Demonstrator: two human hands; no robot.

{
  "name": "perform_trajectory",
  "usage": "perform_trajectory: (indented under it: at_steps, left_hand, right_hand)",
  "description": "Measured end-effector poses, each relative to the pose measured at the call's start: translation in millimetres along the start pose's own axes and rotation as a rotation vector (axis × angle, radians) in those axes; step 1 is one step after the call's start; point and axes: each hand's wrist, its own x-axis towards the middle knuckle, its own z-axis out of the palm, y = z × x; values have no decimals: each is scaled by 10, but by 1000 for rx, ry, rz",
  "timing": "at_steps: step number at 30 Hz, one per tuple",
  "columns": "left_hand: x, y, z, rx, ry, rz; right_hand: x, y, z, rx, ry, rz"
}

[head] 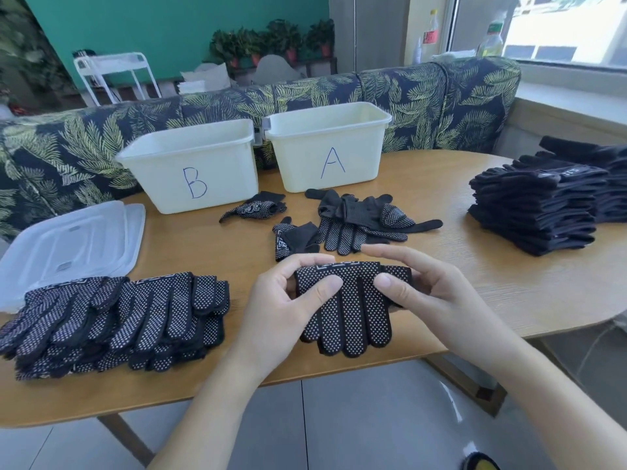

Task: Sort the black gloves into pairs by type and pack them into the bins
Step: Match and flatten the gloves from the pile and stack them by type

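Observation:
I hold a black dotted glove [349, 313] above the table's front edge, its fingers hanging towards me. My left hand [288, 300] pinches its left side, thumb on the dotted face. My right hand [417, 286] pinches its right side the same way. Behind it lie loose gloves: a tangled heap [366, 218], a folded one [295, 239] and a rolled one [258, 208]. Bin B [193, 167] and bin A [329, 147] stand at the back, both white. A pile of dotted gloves [115, 320] lies at the left, a stack of plain black gloves [539, 205] at the right.
Translucent lids [68, 242] lie at the left behind the dotted pile. The wooden table [475, 266] has a rounded right end. A leaf-patterned sofa [424, 93] runs behind the bins. Grey floor tiles show below the table's front edge.

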Motion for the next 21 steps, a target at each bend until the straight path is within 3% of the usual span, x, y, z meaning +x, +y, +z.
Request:
perform_trajectory:
  at_steps: [5, 11, 15, 21]
  left_hand:
    - [-228, -13, -76, -55, 54, -47]
    - [-514, 6, -259, -66, 66, 62]
    - [-617, -11, -407, 147, 194, 72]
    - [-673, 51, -752, 155, 402, 107]
  right_hand:
    - [-17, 26, 247, -32, 95, -2]
    - [52, -19, 472, 37, 165, 1]
    - [145, -61, 656, 24, 152, 0]
    - [281, -181, 1054, 1, -39, -11]
